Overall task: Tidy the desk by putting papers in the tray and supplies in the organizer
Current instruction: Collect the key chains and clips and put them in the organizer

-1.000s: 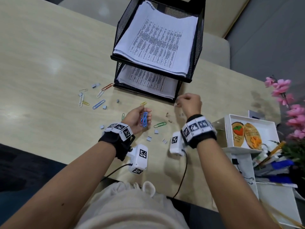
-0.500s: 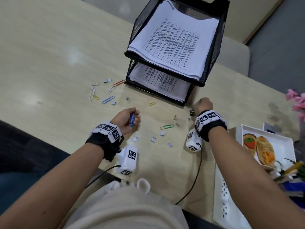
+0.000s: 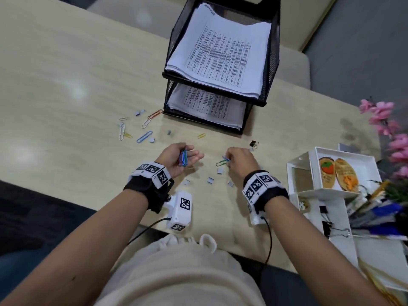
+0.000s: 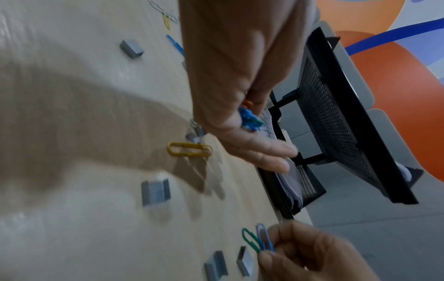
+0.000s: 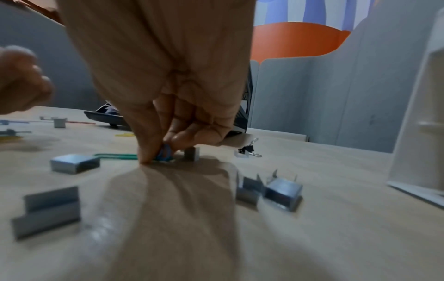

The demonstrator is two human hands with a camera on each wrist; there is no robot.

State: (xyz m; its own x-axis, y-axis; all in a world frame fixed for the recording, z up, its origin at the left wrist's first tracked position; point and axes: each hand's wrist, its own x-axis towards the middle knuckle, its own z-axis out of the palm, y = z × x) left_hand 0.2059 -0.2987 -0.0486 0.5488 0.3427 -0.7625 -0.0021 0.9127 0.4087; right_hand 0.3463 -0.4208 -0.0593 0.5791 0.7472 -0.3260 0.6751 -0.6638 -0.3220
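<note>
Pale wood-grain laminate desk [image 3: 66, 69], smooth and faintly glossy, carries the scatter. At the far side stands a black wire-mesh two-tier paper tray [image 3: 270, 69] with printed sheets already in both tiers; at the right edge sits a white plastic desk organizer [image 3: 295, 164].

The right hand [image 3: 240, 161] is down at the surface, thumb and fingertips pinching a blue paper clip [image 4: 264, 240] and a green paper clip [image 4: 251, 241] together. The left hand [image 3: 178, 159], palm up and loosely cupped, holds a bunch of blue, red and green coated clips [image 3: 183, 159] with its outer fingers extended.

Risks, as I judge them: the two pinched clips are thin, slick, plastic-coated wire lying almost flat, so one could slide out of the pinch as it lifts. The cupped palm is only half closed; tilting it during a hand-over might spill the bunch. Small grey staple blocks [image 5: 74, 163] lie just beside the pinch, hard-edged and light, easily knocked or broken apart by a knuckle. A black binder clip [image 3: 254, 144] sits just beyond the right hand. More clips, including a yellow paper clip [image 4: 190, 151], remain spread to the far left, so supplies look well short of done.
</note>
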